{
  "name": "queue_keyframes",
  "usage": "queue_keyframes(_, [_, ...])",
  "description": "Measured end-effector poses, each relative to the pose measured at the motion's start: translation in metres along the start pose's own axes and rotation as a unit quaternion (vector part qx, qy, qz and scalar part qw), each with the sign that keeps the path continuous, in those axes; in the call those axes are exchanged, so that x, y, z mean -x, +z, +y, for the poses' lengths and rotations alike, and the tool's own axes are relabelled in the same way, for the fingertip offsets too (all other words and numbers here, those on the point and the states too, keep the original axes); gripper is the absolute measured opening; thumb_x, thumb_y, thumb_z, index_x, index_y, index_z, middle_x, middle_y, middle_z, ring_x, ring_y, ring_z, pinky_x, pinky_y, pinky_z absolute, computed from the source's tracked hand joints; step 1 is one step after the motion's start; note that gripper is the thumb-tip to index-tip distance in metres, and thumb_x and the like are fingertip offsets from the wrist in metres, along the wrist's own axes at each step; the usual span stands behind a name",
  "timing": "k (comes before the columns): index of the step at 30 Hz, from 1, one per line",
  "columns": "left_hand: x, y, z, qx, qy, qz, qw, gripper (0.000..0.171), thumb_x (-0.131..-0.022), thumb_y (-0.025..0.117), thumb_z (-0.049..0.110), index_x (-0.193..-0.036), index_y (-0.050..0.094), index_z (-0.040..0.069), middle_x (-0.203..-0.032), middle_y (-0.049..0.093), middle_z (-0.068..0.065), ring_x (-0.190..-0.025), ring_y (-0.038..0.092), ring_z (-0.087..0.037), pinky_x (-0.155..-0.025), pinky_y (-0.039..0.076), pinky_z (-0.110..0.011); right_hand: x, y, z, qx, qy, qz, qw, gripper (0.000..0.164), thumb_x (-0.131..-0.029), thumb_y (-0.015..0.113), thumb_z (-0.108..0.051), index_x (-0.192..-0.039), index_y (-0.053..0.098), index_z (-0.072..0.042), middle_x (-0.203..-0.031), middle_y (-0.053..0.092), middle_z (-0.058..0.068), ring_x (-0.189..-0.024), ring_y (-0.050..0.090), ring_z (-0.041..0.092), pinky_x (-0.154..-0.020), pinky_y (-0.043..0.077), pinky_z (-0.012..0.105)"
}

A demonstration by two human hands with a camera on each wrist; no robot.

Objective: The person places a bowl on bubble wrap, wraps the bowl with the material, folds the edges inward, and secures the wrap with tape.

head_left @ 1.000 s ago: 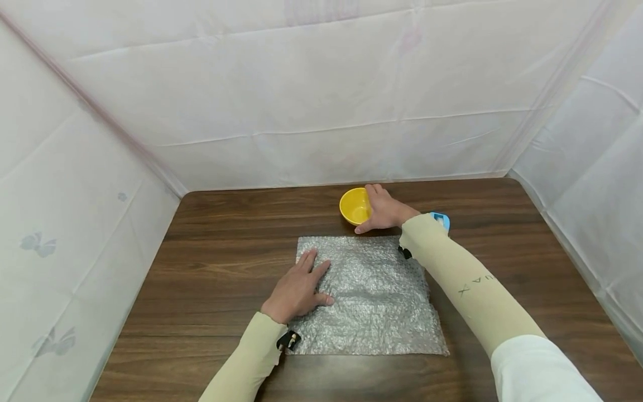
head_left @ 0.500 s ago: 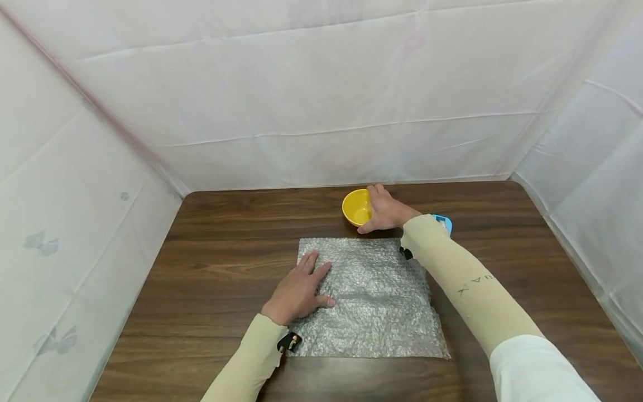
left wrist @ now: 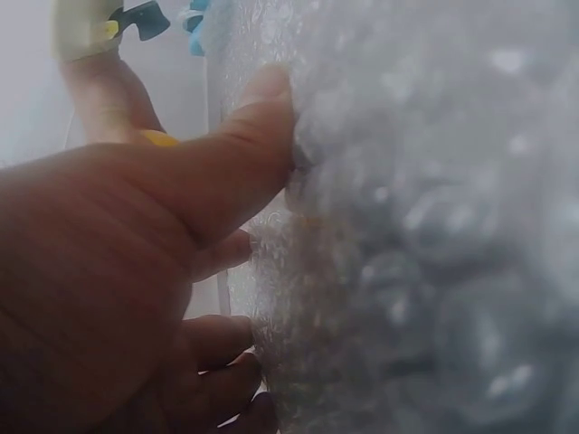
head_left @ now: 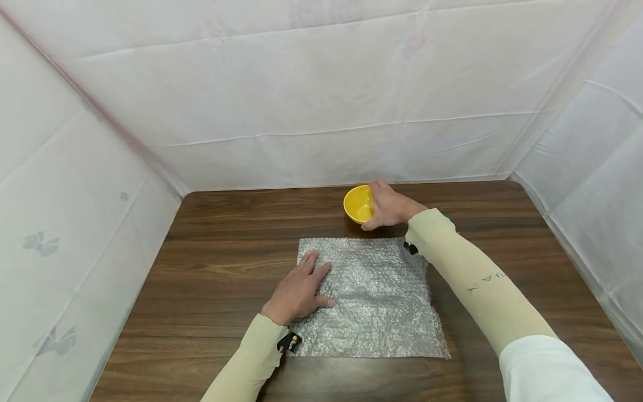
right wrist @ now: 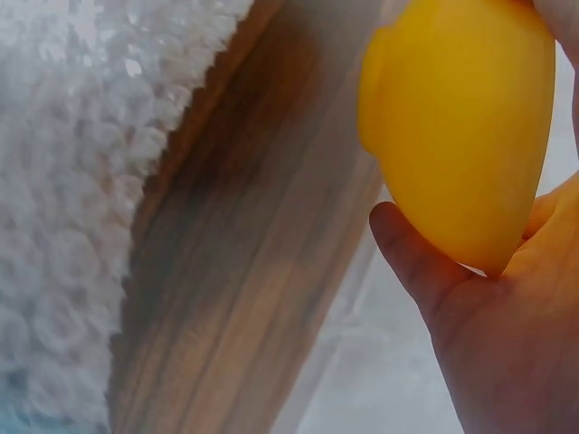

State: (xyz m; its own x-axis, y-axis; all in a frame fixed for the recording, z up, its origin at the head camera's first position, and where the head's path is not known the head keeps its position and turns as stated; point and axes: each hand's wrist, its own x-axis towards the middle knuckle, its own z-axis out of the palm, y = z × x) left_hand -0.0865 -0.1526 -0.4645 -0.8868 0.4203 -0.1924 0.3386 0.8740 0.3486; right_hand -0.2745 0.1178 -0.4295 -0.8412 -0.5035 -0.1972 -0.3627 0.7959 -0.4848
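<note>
A yellow bowl [head_left: 357,205] is at the far side of the table, its hollow facing up in the head view. My right hand [head_left: 390,206] grips it by the right side of its rim. In the right wrist view the bowl's outer wall and foot [right wrist: 470,136] show, and it appears raised off the wood. A sheet of bubble wrap [head_left: 377,301] lies spread on the table in front of the bowl. On its left edge rests my left hand [head_left: 296,293], fingers straight and spread; the left wrist view shows the thumb [left wrist: 244,145] against the bubbles.
The brown wooden table [head_left: 216,262] is bordered by white sheeting [head_left: 321,100] at the back and both sides. A light-blue object [left wrist: 194,23] lies beyond the wrap, mostly hidden by my right sleeve [head_left: 467,273] in the head view.
My right hand and the bowl have shifted slightly up and right in the head view, and the sleeve now covers more of the blue object. The left hand and bubble wrap stay put.
</note>
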Motion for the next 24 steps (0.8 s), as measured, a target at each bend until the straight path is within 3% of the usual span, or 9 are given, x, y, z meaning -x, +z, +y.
queue_keyframes(15, [-0.004, -0.002, -0.001, 0.0, -0.001, -0.003, 1.0, 0.082, -0.089, 0.078, 0.047, -0.157, 0.048, 0.012, -0.17, 0.027, -0.024, -0.161, 0.023, -0.041, -0.125, 0.034, -0.055, 0.012, -0.016, -0.005, 0.005, -0.01, 0.002, 1.0, 0.115, -0.072, 0.091, -0.039, -0.156, 0.025, 0.001, -0.141, 0.039, 0.02, -0.116, 0.051, 0.031, -0.1, 0.051, 0.046])
queue_keyframes(24, [-0.006, -0.004, -0.003, -0.002, 0.0, -0.006, 1.0, 0.082, -0.09, 0.077, 0.048, -0.157, 0.047, 0.013, -0.171, 0.026, -0.024, -0.161, 0.023, -0.041, -0.125, 0.034, -0.055, 0.02, -0.017, -0.015, 0.005, -0.042, -0.004, 0.999, 0.116, -0.069, 0.092, -0.038, -0.156, 0.025, 0.001, -0.139, 0.04, 0.021, -0.11, 0.051, 0.03, -0.095, 0.052, 0.044])
